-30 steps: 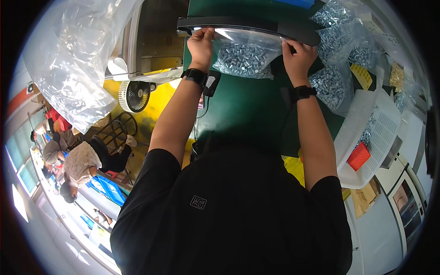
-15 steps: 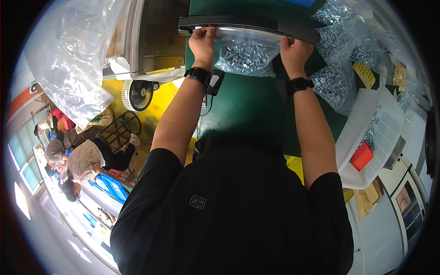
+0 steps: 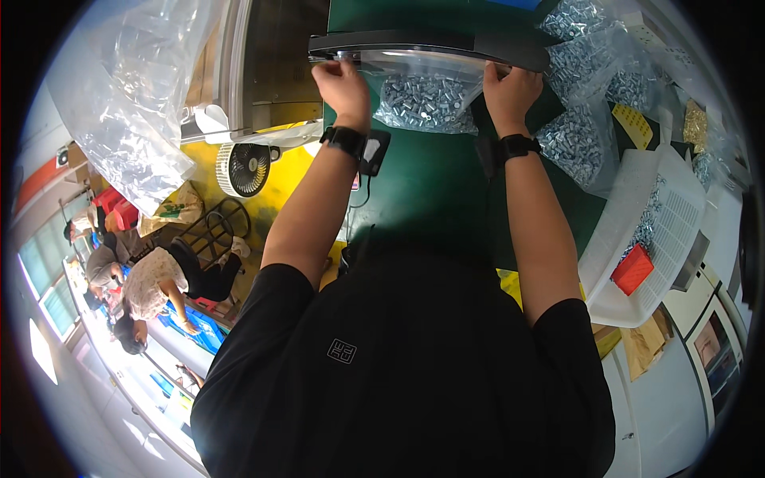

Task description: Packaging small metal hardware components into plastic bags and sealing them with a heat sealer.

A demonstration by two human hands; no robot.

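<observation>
A clear plastic bag [image 3: 426, 103] of small silvery metal sleeves lies on the green tabletop. Its upper edge runs along under a long black bar [image 3: 414, 41], which looks like the arm of a bag sealer. My right hand [image 3: 511, 97] pinches the bag's upper right corner, just below the bar. My left hand [image 3: 344, 92] is at the bar's left end with its fingers curled together, a little left of the bag. Whether those fingers hold the bag's left corner or something else is hidden.
Several more filled bags [image 3: 575, 143] lie along the table's right side. Beside them stands a white plastic basket [image 3: 677, 215] with loose metal parts and a red piece [image 3: 633, 269]. A fan [image 3: 243, 169] and hanging clear plastic [image 3: 131, 88] are at left; people [image 3: 151, 283] work beyond.
My left hand has shifted left and slightly toward me, off the bag's upper left part. My right hand has moved slightly left and stays at the right corner. The bag has barely moved.
</observation>
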